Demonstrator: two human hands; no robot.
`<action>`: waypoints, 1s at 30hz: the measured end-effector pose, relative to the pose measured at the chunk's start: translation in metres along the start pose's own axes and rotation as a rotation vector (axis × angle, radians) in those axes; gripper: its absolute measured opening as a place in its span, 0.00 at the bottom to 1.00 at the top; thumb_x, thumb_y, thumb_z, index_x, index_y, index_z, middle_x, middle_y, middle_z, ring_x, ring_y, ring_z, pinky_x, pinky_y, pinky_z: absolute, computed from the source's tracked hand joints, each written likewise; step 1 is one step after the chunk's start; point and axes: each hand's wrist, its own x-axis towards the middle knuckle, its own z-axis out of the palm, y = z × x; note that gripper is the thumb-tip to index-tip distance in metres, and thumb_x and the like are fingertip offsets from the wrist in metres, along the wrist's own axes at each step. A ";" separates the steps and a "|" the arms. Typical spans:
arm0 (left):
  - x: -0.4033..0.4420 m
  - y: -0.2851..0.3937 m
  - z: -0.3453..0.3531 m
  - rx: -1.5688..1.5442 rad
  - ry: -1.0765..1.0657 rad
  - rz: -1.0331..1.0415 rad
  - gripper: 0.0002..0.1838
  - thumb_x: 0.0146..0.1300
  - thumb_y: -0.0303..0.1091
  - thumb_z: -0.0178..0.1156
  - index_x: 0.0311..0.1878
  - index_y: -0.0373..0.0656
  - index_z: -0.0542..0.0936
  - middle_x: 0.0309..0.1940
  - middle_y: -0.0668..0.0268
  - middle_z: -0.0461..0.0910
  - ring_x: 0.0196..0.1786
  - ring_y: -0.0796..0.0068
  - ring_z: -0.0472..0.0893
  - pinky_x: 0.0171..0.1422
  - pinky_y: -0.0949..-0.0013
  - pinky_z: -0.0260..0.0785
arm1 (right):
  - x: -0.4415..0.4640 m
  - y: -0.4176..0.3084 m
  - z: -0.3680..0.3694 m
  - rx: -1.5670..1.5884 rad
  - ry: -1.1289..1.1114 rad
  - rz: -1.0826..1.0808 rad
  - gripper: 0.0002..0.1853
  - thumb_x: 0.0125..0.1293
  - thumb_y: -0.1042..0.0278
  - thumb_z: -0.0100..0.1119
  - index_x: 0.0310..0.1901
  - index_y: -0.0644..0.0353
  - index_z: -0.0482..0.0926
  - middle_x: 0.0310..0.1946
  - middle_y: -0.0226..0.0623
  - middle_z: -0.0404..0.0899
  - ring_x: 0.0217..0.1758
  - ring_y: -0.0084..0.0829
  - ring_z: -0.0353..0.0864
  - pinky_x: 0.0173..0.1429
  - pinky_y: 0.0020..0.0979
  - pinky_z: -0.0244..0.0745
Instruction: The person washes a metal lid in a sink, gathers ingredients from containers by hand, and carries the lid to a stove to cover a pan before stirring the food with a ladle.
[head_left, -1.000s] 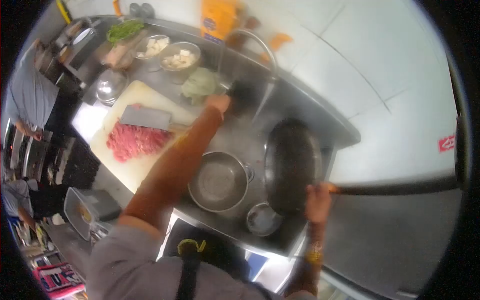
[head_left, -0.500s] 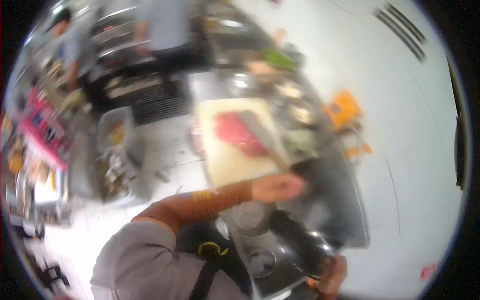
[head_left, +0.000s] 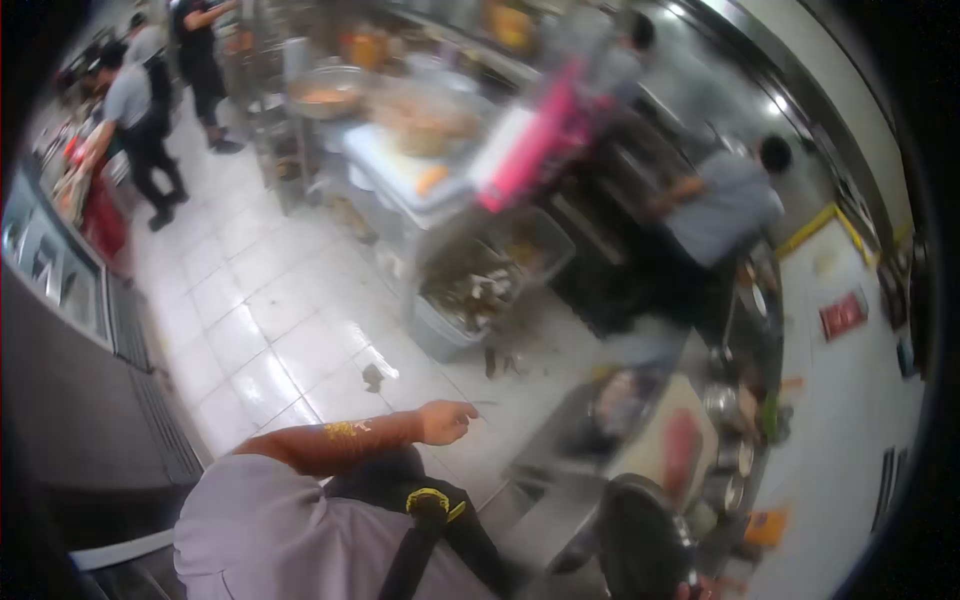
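The dark oval pan (head_left: 638,540) lies to the person's right, its long side running away from the body toward the cutting board (head_left: 652,447). The right hand (head_left: 706,588) is nearer, at its rim, too cut off to judge its grip. The left hand (head_left: 447,422), loosely curled, hangs well apart over the floor (head_left: 290,350); whether it holds anything, I can't tell.

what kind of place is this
Most likely a commercial kitchen: what looks like raw meat lies on a cutting board, and several people, most in similar grey shirts, stand around the room.
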 end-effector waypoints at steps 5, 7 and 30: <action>-0.103 -0.058 -0.109 0.039 0.218 -0.031 0.20 0.58 0.31 0.55 0.54 0.38 0.72 0.40 0.53 0.80 0.44 0.57 0.81 0.51 0.62 0.72 | 0.037 -0.129 -0.007 0.043 0.041 -0.265 0.17 0.62 0.59 0.58 0.46 0.63 0.77 0.42 0.52 0.76 0.46 0.52 0.73 0.53 0.44 0.67; -0.156 -0.078 -0.161 0.069 0.304 -0.072 0.20 0.57 0.31 0.55 0.54 0.38 0.72 0.40 0.54 0.80 0.44 0.57 0.81 0.51 0.62 0.73 | 0.052 -0.198 0.003 0.107 -0.009 -0.307 0.20 0.61 0.55 0.60 0.47 0.61 0.77 0.44 0.53 0.75 0.47 0.52 0.73 0.54 0.44 0.66; -0.566 -0.476 -0.439 0.122 0.701 -1.615 0.23 0.58 0.41 0.53 0.57 0.44 0.76 0.58 0.55 0.73 0.62 0.59 0.71 0.63 0.56 0.65 | 0.189 -0.843 0.544 0.057 -0.706 -1.069 0.18 0.46 0.50 0.66 0.30 0.58 0.83 0.34 0.46 0.81 0.43 0.47 0.79 0.49 0.44 0.74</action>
